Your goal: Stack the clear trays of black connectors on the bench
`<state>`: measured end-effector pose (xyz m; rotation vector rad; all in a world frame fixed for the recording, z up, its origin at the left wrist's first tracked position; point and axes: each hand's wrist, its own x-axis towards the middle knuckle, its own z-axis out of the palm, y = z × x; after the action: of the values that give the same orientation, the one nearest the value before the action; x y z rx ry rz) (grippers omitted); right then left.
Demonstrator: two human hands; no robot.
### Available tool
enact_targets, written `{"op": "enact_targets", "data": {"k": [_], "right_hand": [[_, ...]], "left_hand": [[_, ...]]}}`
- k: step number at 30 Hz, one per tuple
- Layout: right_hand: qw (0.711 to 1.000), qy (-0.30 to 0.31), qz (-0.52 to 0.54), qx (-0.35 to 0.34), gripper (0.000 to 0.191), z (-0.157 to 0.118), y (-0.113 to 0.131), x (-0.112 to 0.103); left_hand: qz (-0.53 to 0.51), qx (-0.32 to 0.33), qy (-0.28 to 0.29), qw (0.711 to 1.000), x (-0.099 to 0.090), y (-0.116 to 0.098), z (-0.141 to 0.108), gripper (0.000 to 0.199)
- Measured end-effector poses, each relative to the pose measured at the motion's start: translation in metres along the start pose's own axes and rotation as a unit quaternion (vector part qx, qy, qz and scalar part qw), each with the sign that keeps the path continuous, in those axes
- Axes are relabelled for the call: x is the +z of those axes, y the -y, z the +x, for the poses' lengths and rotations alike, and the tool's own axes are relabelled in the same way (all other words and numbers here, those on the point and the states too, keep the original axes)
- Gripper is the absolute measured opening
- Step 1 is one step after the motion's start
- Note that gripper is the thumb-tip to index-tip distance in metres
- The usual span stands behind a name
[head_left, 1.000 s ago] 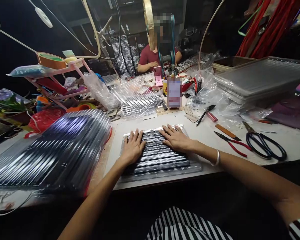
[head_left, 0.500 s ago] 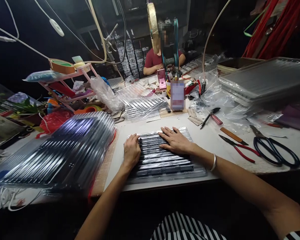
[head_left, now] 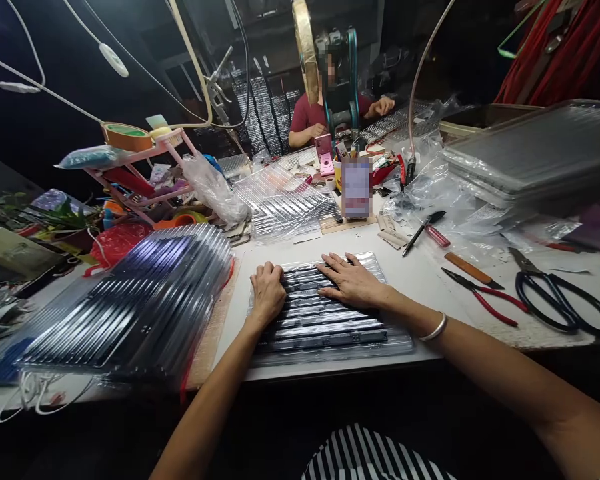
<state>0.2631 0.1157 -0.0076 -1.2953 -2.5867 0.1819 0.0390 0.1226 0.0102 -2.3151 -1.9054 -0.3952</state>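
A clear plastic tray point(head_left: 400, 341) lies flat on the white tabletop in front of me, filled with rows of long dark strips point(head_left: 325, 341). My left hand point(head_left: 269, 291) rests at the tray's left edge, over the ends of the upper strips. Its fingers are curled and pressed together; what is under the fingertips is hidden. Flat across the upper right of the strips lies my right hand point(head_left: 350, 283), its fingers spread and the palm down.
On the left stands a stack of filled trays point(head_left: 130, 300). Pliers point(head_left: 485, 293), large scissors point(head_left: 560, 293) and a knife point(head_left: 473, 270) lie at the right. Behind are a phone point(head_left: 357, 190), clear trays point(head_left: 285, 207) and a co-worker point(head_left: 305, 117) at a machine.
My left hand has shifted slightly right and up along the tray's edge, its fingers more curled. My right hand stays put. The co-worker's one hand has risen to the right. The view has turned slightly.
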Motion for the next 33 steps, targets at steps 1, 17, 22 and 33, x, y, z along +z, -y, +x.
{"op": "enact_targets", "data": {"k": [1, 17, 22, 33], "right_hand": [[1.0, 0.0, 0.0, 0.0, 0.069, 0.0, 0.0, 0.0], [0.999, 0.044, 0.012, 0.006, 0.07, 0.001, -0.003, -0.006], [0.999, 0.035, 0.013, 0.035, 0.075, -0.012, -0.015, -0.01], [0.999, 0.007, 0.006, 0.032, 0.075, -0.016, -0.018, -0.004]], "left_hand": [[-0.001, 0.0, -0.004, 1.0, 0.0, 0.0, 0.0, 0.03], [0.027, 0.076, 0.11, 0.991, 0.003, 0.013, -0.045, 0.062], [0.044, 0.072, 0.122, 0.989, 0.0, 0.011, -0.046, 0.063], [-0.009, 0.162, 0.158, 0.974, 0.0, -0.022, -0.008, 0.074]]}}
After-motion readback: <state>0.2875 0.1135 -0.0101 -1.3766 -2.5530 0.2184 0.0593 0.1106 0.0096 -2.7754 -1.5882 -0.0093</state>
